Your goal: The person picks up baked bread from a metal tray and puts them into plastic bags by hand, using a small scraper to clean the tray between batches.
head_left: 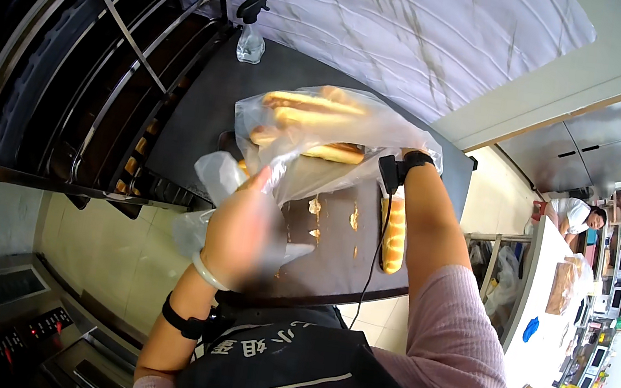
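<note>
Standing at the far left, a metal rack (122, 26) carries dark trays on its bars, with the dark grey tabletop (199, 111) just beside it. On that top, near the wall, a clear spray bottle (250, 47) with a black trigger head stands upright. Next comes the left hand (238, 227), a pale bangle at its wrist; it is raised against the plastic, but much of it is blurred, so I cannot tell whether the fingers grip the film or only touch it. Just beyond, near the middle of the tabletop, lies the clear plastic bag (298, 170), thin, crumpled and slightly cloudy, its folds spreading around the left hand and toward the right wrist. Several long loaves (317, 120) lie inside, roughly side by side, golden on top and browner along the edges. Below the bag, a dark brown tray (324, 263) shows pale flaky patches. One more loaf (395, 238) lies on it at the right, outside the bag, glossy golden with paler bands across. Above that loaf, the right hand (412, 148) reaches to the bag's right end; film covers its fingers, so their hold cannot be told. Well apart, a co-worker (575, 217) in white is near a counter (542, 294).
</note>
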`<state>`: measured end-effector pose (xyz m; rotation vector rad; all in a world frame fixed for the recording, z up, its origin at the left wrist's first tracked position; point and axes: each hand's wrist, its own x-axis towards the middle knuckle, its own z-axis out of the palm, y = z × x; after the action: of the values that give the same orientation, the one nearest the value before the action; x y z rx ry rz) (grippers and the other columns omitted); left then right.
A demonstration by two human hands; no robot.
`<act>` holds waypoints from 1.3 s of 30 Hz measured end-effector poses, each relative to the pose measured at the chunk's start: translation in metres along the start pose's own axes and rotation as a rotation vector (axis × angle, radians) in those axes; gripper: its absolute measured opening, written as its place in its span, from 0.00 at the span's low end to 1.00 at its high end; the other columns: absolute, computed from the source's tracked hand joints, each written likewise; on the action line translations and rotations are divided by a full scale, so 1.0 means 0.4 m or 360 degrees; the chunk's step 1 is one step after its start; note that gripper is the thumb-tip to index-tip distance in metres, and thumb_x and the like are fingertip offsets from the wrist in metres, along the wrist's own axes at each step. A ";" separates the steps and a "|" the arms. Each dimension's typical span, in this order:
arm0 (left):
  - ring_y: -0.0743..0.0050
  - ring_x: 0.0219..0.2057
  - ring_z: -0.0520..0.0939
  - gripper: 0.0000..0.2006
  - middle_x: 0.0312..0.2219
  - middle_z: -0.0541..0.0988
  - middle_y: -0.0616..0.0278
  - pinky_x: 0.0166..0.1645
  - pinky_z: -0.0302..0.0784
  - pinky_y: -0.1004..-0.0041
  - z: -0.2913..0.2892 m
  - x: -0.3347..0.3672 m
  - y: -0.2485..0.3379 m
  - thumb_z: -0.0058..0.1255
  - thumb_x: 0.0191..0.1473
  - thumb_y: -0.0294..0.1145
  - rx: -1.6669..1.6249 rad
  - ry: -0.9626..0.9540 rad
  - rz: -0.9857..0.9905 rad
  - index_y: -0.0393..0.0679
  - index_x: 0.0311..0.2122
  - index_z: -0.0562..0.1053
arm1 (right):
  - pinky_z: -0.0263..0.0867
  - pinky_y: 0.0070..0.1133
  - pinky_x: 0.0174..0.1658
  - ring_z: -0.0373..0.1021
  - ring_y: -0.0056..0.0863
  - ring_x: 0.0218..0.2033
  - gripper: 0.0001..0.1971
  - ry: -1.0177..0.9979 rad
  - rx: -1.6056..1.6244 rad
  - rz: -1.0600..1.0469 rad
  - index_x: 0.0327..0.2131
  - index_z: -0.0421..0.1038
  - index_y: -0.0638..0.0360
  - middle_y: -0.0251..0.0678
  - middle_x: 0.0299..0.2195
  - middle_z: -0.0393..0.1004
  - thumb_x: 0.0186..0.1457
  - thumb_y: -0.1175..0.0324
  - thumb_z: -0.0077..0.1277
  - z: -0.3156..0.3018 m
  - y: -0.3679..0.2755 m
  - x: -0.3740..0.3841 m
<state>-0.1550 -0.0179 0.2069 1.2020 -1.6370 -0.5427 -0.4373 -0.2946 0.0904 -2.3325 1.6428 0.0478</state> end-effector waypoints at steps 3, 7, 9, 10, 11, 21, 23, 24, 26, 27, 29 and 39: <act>0.53 0.42 0.72 0.16 0.38 0.70 0.40 0.49 0.65 0.67 -0.013 0.069 0.053 0.46 0.45 0.23 0.0153 0.0000 0.0224 0.25 0.40 0.65 | 0.63 0.27 0.40 0.69 0.33 0.35 0.19 0.0019 -0.0079 -0.0028 0.43 0.65 0.54 0.38 0.36 0.71 0.52 0.53 0.38 0.016 0.022 -0.015; 0.58 0.40 0.73 0.17 0.40 0.70 0.44 0.48 0.65 0.70 -0.022 0.058 0.041 0.45 0.42 0.20 -0.0286 -0.0097 -0.0387 0.28 0.41 0.65 | 0.63 0.26 0.39 0.69 0.32 0.35 0.19 0.0075 -0.0166 -0.0117 0.42 0.66 0.54 0.39 0.35 0.72 0.52 0.53 0.38 0.037 0.007 -0.040; 0.62 0.41 0.73 0.23 0.43 0.70 0.48 0.47 0.65 0.73 -0.026 0.065 0.031 0.42 0.42 0.19 -0.0131 0.0023 -0.0193 0.31 0.49 0.61 | 0.63 0.26 0.36 0.69 0.33 0.32 0.17 -0.0033 -0.0167 -0.0100 0.38 0.67 0.56 0.40 0.32 0.72 0.50 0.57 0.40 0.009 -0.005 -0.064; 0.63 0.41 0.73 0.25 0.45 0.69 0.48 0.47 0.65 0.73 -0.033 0.074 0.035 0.41 0.42 0.18 -0.0132 0.0028 -0.0198 0.31 0.50 0.59 | 0.63 0.27 0.34 0.69 0.35 0.29 0.14 -0.0131 -0.0166 -0.0070 0.35 0.68 0.57 0.42 0.29 0.71 0.49 0.60 0.41 -0.023 -0.004 -0.069; 0.64 0.41 0.73 0.26 0.46 0.68 0.48 0.47 0.65 0.73 -0.040 0.083 0.047 0.40 0.43 0.18 -0.0142 0.0012 -0.0204 0.32 0.52 0.57 | 0.63 0.28 0.31 0.69 0.36 0.26 0.11 -0.0240 -0.0154 -0.0018 0.31 0.70 0.59 0.43 0.27 0.71 0.47 0.63 0.42 -0.060 -0.005 -0.100; 0.73 0.45 0.69 0.31 0.54 0.60 0.56 0.44 0.65 0.79 -0.112 0.134 -0.007 0.34 0.42 0.13 -0.0110 -0.0090 -0.0061 0.41 0.56 0.53 | 0.64 0.26 0.28 0.70 0.37 0.26 0.11 -0.0109 0.1306 -0.0079 0.29 0.72 0.60 0.43 0.27 0.73 0.44 0.66 0.44 -0.175 -0.053 -0.276; 0.84 0.34 0.71 0.32 0.54 0.60 0.59 0.33 0.68 0.85 -0.122 0.163 -0.026 0.33 0.42 0.13 -0.0186 -0.0089 0.0010 0.43 0.57 0.53 | 0.64 0.26 0.28 0.70 0.36 0.26 0.11 -0.0059 0.1117 -0.0140 0.29 0.72 0.60 0.42 0.27 0.73 0.43 0.66 0.44 -0.159 -0.090 -0.218; 0.85 0.32 0.70 0.31 0.52 0.62 0.61 0.32 0.67 0.85 -0.128 0.180 -0.028 0.33 0.43 0.14 -0.0167 -0.0099 0.0043 0.43 0.56 0.54 | 0.64 0.25 0.28 0.70 0.36 0.27 0.11 -0.0002 0.0987 -0.0161 0.29 0.72 0.60 0.42 0.27 0.73 0.43 0.66 0.44 -0.140 -0.108 -0.180; 0.86 0.28 0.69 0.28 0.47 0.65 0.64 0.32 0.66 0.84 -0.141 0.209 -0.023 0.35 0.45 0.18 -0.0116 -0.0096 0.0114 0.42 0.55 0.56 | 0.64 0.25 0.28 0.70 0.35 0.27 0.11 0.0134 0.0690 -0.0176 0.30 0.72 0.60 0.42 0.28 0.73 0.43 0.67 0.44 -0.088 -0.148 -0.111; 0.87 0.26 0.68 0.27 0.45 0.66 0.65 0.31 0.65 0.84 -0.144 0.225 -0.023 0.36 0.46 0.19 -0.0064 -0.0091 0.0141 0.42 0.55 0.57 | 0.64 0.25 0.28 0.70 0.34 0.27 0.11 0.0257 0.0420 -0.0209 0.30 0.72 0.60 0.42 0.28 0.73 0.43 0.67 0.44 -0.055 -0.169 -0.092; 0.69 0.54 0.61 0.26 0.51 0.61 0.50 0.56 0.56 0.71 -0.167 0.236 -0.028 0.45 0.51 0.32 0.0196 -0.0018 0.0232 0.47 0.56 0.55 | 0.65 0.24 0.29 0.69 0.34 0.27 0.10 0.0745 -0.0818 -0.0559 0.31 0.70 0.60 0.41 0.27 0.72 0.43 0.68 0.44 -0.021 -0.274 -0.149; 0.88 0.21 0.67 0.27 0.51 0.64 0.65 0.30 0.69 0.84 -0.254 0.174 -0.113 0.35 0.47 0.16 0.0038 -0.0540 -0.0025 0.49 0.55 0.59 | 0.63 0.33 0.43 0.62 0.43 0.42 0.29 0.0537 0.0368 0.0084 0.49 0.52 0.55 0.46 0.42 0.62 0.41 0.70 0.51 0.398 -0.716 -0.476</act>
<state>-0.0450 -0.0792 0.2436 1.1876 -1.9228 -0.7717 -0.2167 0.0086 0.0351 -2.2080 1.7499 -0.5235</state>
